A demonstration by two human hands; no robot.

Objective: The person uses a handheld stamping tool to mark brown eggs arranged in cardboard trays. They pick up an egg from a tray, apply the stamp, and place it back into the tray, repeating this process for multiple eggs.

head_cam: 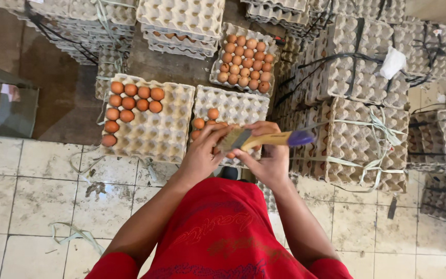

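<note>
Brush [264, 138] gripped in right hand [269, 157]; left hand [202, 152] clasps egg [230, 154] under bristles.

I see both my forearms reaching forward and angling inward, bare below short red sleeves, so that my hands meet in front of my chest. My left hand [202, 152] is cupped, fingers curled up and closed in a grip. My right hand [267, 155] sits just beside it, touching, fingers wrapped tight, thumb on top.
</note>
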